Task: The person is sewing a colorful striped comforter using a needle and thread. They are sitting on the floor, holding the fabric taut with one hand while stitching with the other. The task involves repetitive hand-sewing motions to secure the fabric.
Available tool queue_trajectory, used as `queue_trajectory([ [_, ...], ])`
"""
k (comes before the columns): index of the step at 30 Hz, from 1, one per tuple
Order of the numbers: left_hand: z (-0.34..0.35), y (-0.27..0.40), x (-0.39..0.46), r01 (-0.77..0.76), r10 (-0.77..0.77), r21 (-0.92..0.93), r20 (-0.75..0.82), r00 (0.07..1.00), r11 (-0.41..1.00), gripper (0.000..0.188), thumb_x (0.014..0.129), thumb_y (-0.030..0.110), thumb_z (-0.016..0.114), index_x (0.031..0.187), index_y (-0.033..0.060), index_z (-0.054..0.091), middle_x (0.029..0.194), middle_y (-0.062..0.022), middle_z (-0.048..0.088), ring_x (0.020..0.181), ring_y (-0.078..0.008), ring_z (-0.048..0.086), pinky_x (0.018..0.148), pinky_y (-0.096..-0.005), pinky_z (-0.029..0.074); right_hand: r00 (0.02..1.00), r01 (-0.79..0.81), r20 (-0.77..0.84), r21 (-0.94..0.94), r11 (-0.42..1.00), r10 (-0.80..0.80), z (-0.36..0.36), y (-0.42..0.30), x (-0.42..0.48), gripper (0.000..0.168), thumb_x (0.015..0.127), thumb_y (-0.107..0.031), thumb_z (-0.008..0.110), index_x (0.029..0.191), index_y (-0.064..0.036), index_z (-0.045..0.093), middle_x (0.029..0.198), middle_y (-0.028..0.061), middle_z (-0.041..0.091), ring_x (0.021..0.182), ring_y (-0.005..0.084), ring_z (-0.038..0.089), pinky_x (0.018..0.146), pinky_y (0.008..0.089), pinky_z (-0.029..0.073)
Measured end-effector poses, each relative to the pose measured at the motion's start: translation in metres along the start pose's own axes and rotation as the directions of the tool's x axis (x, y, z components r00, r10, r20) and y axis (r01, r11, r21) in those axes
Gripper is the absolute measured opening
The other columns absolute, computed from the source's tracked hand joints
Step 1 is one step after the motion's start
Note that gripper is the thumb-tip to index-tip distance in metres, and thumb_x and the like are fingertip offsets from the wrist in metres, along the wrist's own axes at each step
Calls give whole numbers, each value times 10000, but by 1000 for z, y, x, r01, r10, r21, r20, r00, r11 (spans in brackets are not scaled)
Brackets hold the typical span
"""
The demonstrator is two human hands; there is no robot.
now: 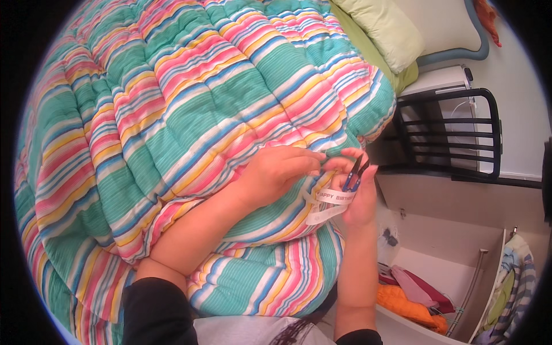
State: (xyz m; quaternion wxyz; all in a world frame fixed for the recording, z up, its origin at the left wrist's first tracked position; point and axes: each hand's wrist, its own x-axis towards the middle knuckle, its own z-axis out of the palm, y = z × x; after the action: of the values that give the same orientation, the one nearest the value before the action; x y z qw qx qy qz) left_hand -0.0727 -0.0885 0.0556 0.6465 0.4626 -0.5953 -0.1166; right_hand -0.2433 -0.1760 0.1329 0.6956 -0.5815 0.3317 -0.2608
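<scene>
My right hand (360, 200) holds thread snips (352, 179) with dark blades pointing up and blue handles against the palm. A narrow white ribbon (334, 197) bearing printed writing loops across that palm and hangs in a fold below it. Close beside it, my left hand (276, 172) has its fingers bent together, the tips almost meeting the right fingertips. Whatever lies between the left fingertips is too small and hidden to tell. Under both hands spreads a quilted comforter (194, 99) striped in green, pink, yellow, blue and white, bunched up over my lap.
A black slatted chair back (448, 133) stands at the right, near a pale green pillow (390, 34) on the bed. Lower right, an open cabinet compartment (435, 241) contains orange cloth (407, 306) and dark red clothing (431, 289). Striped clothing (515, 280) hangs at its edge.
</scene>
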Motion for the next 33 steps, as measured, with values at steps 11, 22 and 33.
queue_trajectory([
  [11, 2, 11, -2, -159, 158, -21, -46, 986, 987, 214, 750, -2, 675, 956, 49, 704, 966, -60, 757, 731, -221, 729, 610, -305, 569, 967, -256, -72, -208, 944, 246, -13, 2, 16, 210, 1064, -309, 488, 1005, -107, 499, 808, 11, 570, 665, 58, 493, 607, 197, 411],
  [22, 0, 15, -3, -140, 140, 87, 1, 990, 986, 235, 735, 77, 683, 962, 139, 687, 782, -7, 693, 643, -203, 678, 532, -328, 514, 963, -222, -131, 121, 967, 237, -12, -1, 33, 153, 992, -213, 627, 954, -80, 561, 779, 35, 618, 570, 50, 532, 455, 183, 414],
  [33, -4, 37, 0, -289, 291, -35, 84, 953, 957, 145, 763, 177, 685, 904, 141, 681, 720, 12, 637, 603, -176, 619, 511, -314, 459, 985, 170, 34, -404, 899, -171, -6, 5, 16, 196, 912, -41, 680, 1084, -22, 587, 955, 63, 623, 737, 77, 543, 662, 217, 451],
])
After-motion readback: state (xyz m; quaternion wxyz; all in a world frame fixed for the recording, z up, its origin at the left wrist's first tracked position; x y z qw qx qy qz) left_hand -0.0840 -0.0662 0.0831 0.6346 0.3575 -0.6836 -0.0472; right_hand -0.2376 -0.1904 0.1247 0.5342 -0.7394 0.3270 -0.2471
